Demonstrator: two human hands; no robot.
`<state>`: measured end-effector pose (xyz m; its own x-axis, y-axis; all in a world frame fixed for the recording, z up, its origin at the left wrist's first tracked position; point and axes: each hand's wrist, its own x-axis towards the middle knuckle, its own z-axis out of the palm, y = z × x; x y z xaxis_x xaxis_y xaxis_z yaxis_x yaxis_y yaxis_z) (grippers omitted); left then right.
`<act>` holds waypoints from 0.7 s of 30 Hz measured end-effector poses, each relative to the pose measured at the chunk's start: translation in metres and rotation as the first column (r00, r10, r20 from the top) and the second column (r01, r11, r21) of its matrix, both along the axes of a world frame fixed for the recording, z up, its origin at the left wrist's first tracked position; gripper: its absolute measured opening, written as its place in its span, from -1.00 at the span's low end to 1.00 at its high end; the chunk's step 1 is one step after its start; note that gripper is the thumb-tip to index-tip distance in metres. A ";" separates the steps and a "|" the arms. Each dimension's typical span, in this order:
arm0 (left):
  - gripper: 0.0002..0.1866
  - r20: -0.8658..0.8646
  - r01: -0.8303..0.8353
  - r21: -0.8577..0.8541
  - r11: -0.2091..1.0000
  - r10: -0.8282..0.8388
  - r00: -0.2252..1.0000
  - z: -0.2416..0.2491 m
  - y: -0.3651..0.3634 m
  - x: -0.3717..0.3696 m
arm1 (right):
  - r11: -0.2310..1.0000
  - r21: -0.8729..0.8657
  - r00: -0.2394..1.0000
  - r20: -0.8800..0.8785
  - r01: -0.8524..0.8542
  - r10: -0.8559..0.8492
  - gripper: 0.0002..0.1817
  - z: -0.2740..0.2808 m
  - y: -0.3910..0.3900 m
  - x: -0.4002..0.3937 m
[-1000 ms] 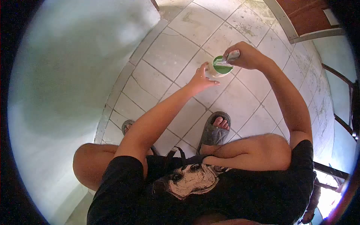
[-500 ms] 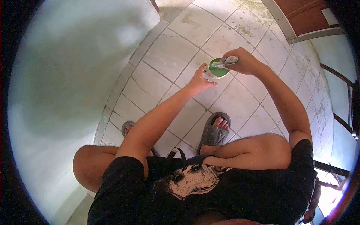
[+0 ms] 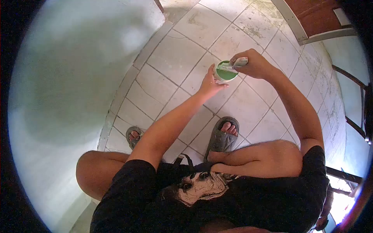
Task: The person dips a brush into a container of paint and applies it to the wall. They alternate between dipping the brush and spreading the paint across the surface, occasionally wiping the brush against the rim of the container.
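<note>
A small round tub [image 3: 222, 80] with a white rim holds something green inside. My left hand [image 3: 211, 82] is wrapped round the tub's near left side, thumb and fingers apart around it. Over the tub's right edge, my right hand [image 3: 248, 65] is closed on a tool with a pale, smeared handle [image 3: 241, 61]. The tool's light blade lies across the green contents. What the blade touches below the surface cannot be seen.
White floor tiles [image 3: 171, 54] lie under the tub. A pale green wall [image 3: 77, 77] stands at the left. My feet in grey slippers [image 3: 221, 140] are below the tub. A brown panel with a metal frame [image 3: 314, 17] is at the upper right, with dark bars at the right edge.
My left hand has shifted slightly right, closer round the tub. My right hand and the tool have moved only a little, and the tool's handle has tilted slightly.
</note>
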<state>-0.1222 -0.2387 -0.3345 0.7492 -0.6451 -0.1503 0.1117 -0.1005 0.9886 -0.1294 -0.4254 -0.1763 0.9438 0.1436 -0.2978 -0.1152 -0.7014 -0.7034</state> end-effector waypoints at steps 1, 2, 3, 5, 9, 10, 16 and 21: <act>0.08 0.001 0.004 -0.001 1.000 -0.004 1.000 -0.005 -0.002 -0.001 | 1.000 0.005 1.000 0.005 0.001 -0.001 -0.79 0.001 0.000 -0.001; 0.07 0.008 -0.009 0.034 0.999 0.008 1.000 -0.011 -0.004 0.000 | 1.000 0.009 1.000 0.010 0.002 -0.002 -0.79 0.002 -0.001 -0.003; 0.06 0.014 -0.022 0.068 0.997 0.021 1.000 -0.015 -0.007 0.000 | 1.000 0.007 1.000 0.009 0.006 -0.006 -0.79 0.007 -0.001 -0.004; 0.06 0.022 -0.012 0.043 0.999 0.011 1.000 -0.023 -0.011 0.003 | 0.998 -0.001 0.998 -0.033 0.056 -0.056 -0.79 0.017 -0.001 -0.004; 0.04 0.203 -0.041 0.221 0.974 -0.005 0.979 -0.026 -0.024 0.004 | 0.996 0.005 0.996 -0.017 0.090 -0.090 -0.79 0.013 -0.018 -0.010; 0.04 0.222 -0.059 0.221 0.973 0.008 0.975 -0.036 -0.029 0.003 | 0.995 0.012 0.995 0.025 0.095 -0.095 -0.80 0.006 -0.023 -0.014; 0.03 0.269 -0.094 0.021 0.995 0.085 0.959 -0.044 -0.048 0.010 | 0.992 -0.018 0.989 0.083 0.124 -0.122 -0.83 0.017 -0.030 -0.006; -0.01 0.244 -0.051 0.125 0.991 0.019 0.970 -0.027 -0.064 0.027 | 0.989 0.008 0.982 0.118 0.145 -0.145 -0.85 0.025 -0.038 -0.004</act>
<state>-0.0952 -0.3027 -0.3616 0.7953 -0.6048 -0.0424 -0.1231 -0.2296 0.9655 -0.1335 -0.4632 -0.1516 0.9830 0.0029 -0.1834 -0.1318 -0.6840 -0.7174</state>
